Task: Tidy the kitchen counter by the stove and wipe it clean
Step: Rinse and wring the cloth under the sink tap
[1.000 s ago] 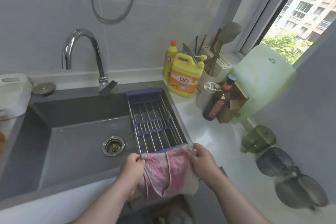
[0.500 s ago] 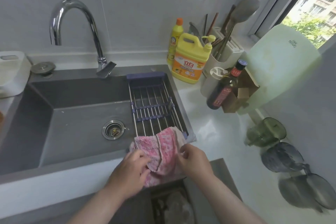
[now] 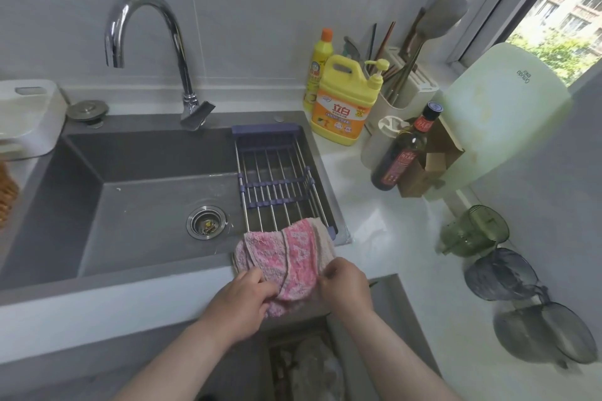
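Gripping pink cloth (image 3: 286,254) at sink front edge

Cloth lay draped over the near end of the drying rack (image 3: 277,179) and the sink (image 3: 146,205) rim, lower centre of frame. Left hand (image 3: 239,298) had fingers curled, pinching the cloth's left fold. Right hand (image 3: 347,286) pinched its right edge between thumb and fingertips. Yellow detergent jug (image 3: 342,104) and dark bottle (image 3: 402,153) stood on the white counter (image 3: 391,221), upper right.
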Motion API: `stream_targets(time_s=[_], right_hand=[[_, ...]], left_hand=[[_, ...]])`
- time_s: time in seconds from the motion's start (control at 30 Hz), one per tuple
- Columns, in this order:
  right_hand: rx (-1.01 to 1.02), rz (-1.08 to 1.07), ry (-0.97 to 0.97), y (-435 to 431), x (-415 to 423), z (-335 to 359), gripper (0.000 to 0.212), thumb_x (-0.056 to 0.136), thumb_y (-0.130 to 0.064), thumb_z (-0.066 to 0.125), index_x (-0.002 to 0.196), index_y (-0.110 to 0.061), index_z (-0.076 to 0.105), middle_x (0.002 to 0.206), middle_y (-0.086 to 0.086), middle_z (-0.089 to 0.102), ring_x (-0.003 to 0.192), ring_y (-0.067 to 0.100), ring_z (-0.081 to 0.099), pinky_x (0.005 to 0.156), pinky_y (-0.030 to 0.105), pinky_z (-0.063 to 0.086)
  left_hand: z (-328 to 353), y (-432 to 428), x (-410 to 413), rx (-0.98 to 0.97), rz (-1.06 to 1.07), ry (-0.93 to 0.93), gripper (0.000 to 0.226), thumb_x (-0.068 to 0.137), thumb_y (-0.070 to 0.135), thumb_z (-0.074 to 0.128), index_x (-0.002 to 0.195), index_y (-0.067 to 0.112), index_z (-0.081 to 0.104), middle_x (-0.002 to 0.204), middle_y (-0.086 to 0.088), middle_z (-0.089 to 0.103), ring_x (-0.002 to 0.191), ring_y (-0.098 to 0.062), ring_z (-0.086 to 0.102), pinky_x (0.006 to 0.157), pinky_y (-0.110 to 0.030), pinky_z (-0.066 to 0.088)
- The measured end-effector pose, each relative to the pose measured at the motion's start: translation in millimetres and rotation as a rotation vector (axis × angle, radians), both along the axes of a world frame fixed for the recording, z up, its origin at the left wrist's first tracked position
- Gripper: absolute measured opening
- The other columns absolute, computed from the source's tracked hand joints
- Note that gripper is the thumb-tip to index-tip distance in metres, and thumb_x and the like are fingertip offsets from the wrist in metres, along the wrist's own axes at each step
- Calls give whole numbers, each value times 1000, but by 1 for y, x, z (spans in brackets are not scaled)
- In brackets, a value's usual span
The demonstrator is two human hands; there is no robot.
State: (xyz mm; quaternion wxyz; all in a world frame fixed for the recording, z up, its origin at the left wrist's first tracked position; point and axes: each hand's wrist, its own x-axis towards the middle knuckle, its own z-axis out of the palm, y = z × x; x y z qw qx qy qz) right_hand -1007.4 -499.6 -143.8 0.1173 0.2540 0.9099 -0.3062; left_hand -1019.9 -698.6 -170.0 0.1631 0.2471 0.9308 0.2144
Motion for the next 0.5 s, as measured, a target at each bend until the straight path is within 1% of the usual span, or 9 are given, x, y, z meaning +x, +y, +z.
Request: stream_targets(time_s=[0.1,0.2,0.3,0.37,0.4,0.47,0.5], right_hand=[[-71,-2,-5,11,-2,3,12,85,-12,54,88,-17,65,86,-3,64,81,14,60,69,27,50],[-63,-14,18,22,2,5,9,87,-11,56,88,-16,64,85,-4,63,78,12,58,69,28,50],[-29,19,25,25,9,3,6,91,-16,57,90,-18,62,86,-3,61,73,10,54,69,29,49],[3,78,8,23,12,4,8,93,-22,55,99,-20,60,92,-2,60,72,8,53,64,27,46],[7,98,-8,21,14,4,16,94,-26,54,108,-21,60,99,-1,61,76,9,54,64,26,44],[-37,120,23,17,16,7,32,94,-30,54,125,-20,57,116,1,60,89,11,56,74,24,45],[-80,132,50,16,16,12,36,94,-29,55,129,-19,55,121,-1,60,95,10,55,79,24,46]], left_hand=[[3,0,-1,-6,4,-6,10,92,25,54,99,26,61,97,8,41,99,-15,43,81,-30,42],[2,0,3,-4,1,-5,14,93,24,51,102,27,62,97,8,44,99,-14,44,82,-29,42],[1,1,7,12,9,-2,19,94,23,50,109,27,62,99,9,41,102,-14,42,85,-27,41],[2,0,9,37,22,-2,25,94,24,50,116,27,61,102,11,42,106,-12,43,90,-25,40],[5,-2,10,66,49,-42,28,93,25,51,120,28,60,105,11,45,108,-10,45,91,-24,40],[19,-12,11,144,133,-84,32,93,28,54,124,29,59,115,13,52,110,-6,49,92,-21,40],[26,-20,8,184,182,-80,34,91,30,56,125,29,59,119,15,54,112,-5,51,94,-21,41]])
